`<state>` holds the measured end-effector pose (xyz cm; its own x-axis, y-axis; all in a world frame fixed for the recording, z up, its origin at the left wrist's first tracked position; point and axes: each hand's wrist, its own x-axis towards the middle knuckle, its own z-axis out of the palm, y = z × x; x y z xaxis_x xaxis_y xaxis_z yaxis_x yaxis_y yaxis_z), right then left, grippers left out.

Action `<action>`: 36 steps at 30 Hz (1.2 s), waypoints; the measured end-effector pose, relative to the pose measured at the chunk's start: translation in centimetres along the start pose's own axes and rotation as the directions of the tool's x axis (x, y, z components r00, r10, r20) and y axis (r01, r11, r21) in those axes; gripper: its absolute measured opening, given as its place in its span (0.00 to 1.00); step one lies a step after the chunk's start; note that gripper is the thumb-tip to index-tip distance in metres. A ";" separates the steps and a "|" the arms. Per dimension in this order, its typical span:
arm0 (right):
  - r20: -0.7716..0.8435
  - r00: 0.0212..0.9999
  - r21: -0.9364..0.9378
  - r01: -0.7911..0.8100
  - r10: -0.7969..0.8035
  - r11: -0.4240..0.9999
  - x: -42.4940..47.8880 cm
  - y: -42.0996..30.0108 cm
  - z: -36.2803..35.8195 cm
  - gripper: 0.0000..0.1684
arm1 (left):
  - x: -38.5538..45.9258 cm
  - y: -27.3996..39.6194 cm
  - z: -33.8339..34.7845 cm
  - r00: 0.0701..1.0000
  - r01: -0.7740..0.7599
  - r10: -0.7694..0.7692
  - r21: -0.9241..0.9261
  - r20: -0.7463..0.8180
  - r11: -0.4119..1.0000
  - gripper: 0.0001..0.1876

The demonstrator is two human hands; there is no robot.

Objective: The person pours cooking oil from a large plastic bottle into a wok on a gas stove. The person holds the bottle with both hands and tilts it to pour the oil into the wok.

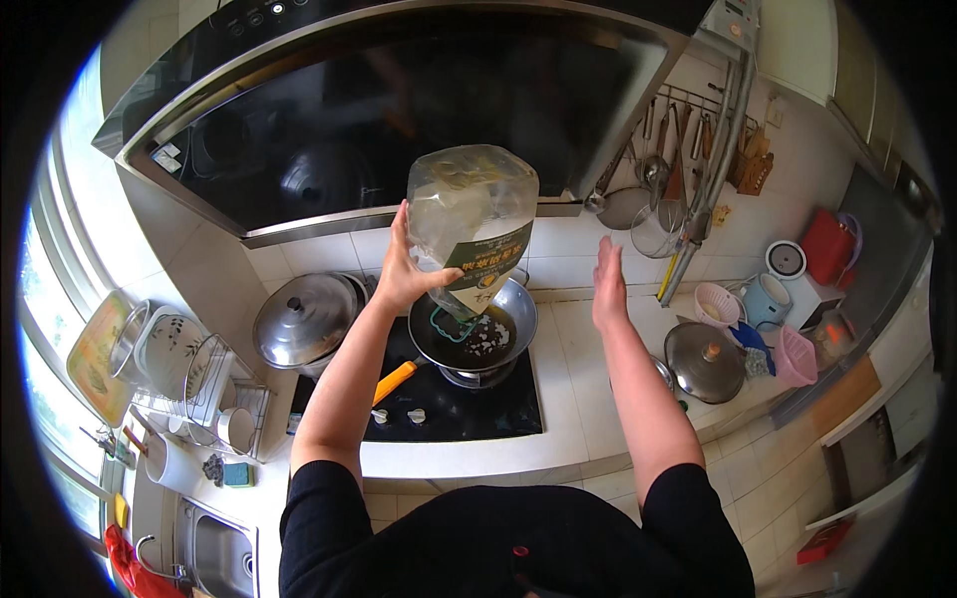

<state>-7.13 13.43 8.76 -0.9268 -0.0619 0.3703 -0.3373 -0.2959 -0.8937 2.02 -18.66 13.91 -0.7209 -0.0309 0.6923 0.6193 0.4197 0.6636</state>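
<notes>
My left hand grips a large clear plastic oil jug by its side. The jug is tipped bottom-up, its neck and green handle down over the wok. Dark oil with pale patches lies in the wok; whether a stream is falling I cannot make out. The wok sits on the right burner of a black gas stove, its orange handle pointing toward me. My right hand is raised over the counter to the right, fingers extended, holding nothing.
A lidded steel pot stands on the left burner. Above hangs the dark range hood. A dish rack and a sink lie left. On the right counter are a steel lid and pink baskets; utensils hang behind.
</notes>
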 end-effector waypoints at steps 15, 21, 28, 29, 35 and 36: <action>0.223 0.975 0.180 -0.040 -0.001 0.983 2.9 0.1 9.9 0.60 | 1.6 -1.2 0.1 0.998 -0.049 0.050 -0.017 0.033 0.999 0.70; 0.572 0.809 -0.001 0.168 -0.137 0.986 3.0 -3.6 8.8 0.66 | 2.9 -2.0 -1.8 0.989 -0.073 0.080 -0.057 0.128 0.996 0.69; 0.650 0.760 -0.348 0.285 0.011 0.893 5.1 -5.1 6.4 0.81 | 5.4 -1.1 -4.0 0.943 -0.062 0.110 -0.159 0.315 0.985 0.70; 0.656 0.754 -0.328 0.310 -0.020 0.892 5.2 -5.3 6.6 0.81 | 5.8 -1.4 -4.3 0.937 -0.053 0.112 -0.182 0.331 0.982 0.70; 0.651 0.738 -0.082 0.302 -0.179 0.950 4.3 -6.8 8.6 0.85 | 7.0 1.0 -5.4 0.907 0.047 0.100 -0.332 0.409 0.942 0.70; 0.651 0.737 -0.071 0.295 -0.179 0.953 4.0 -7.3 9.1 0.84 | 7.1 1.4 -5.7 0.901 0.069 0.093 -0.352 0.425 0.933 0.69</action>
<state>-6.86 6.64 19.03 -0.5155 -0.6134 0.5983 -0.6064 -0.2321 -0.7605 -0.45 -23.43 21.39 -0.7235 0.3965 0.5650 0.6377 0.0705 0.7671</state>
